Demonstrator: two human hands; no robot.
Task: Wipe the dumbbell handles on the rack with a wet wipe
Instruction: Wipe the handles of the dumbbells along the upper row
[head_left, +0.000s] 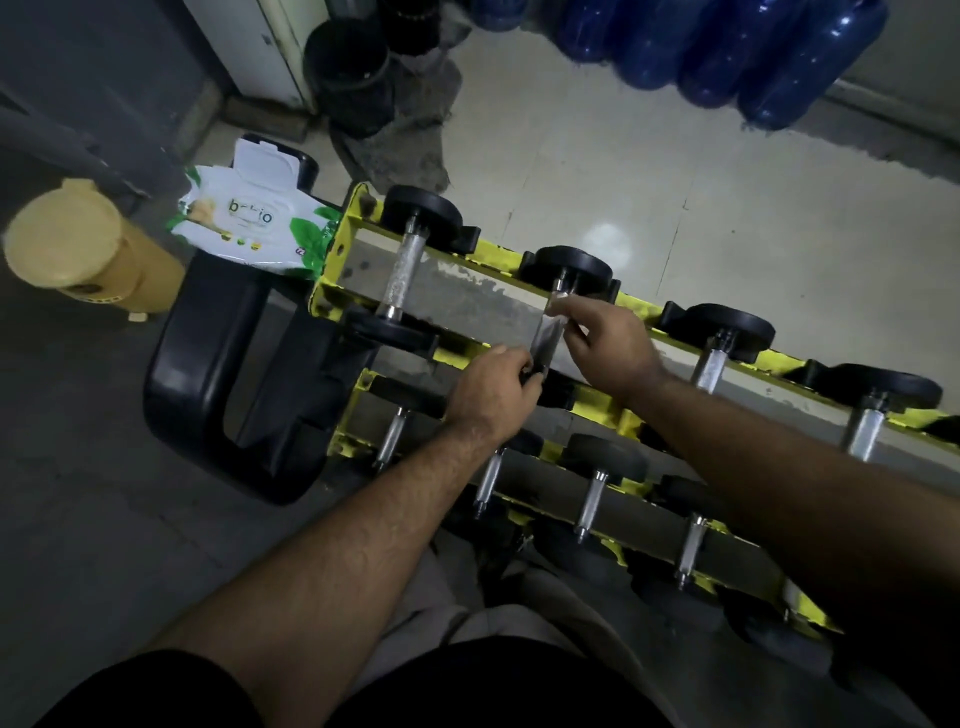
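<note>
A yellow two-tier rack (332, 260) holds several black dumbbells with chrome handles. On the top tier's second dumbbell (569, 265) a wet wipe (546, 340) is wrapped round the handle. My right hand (605, 345) pinches the wipe at its upper part. My left hand (493, 389) grips the near end of that handle and wipe, hiding the dumbbell's near head. The first dumbbell (400, 273) to the left lies bare, as do the ones to the right (714, 364).
An open wet wipe pack (249, 228) lies on a black stool (218, 374) left of the rack. A yellow lidded bin (78, 244) stands further left. Black buckets (348, 73) and blue water bottles (727, 47) line the far floor.
</note>
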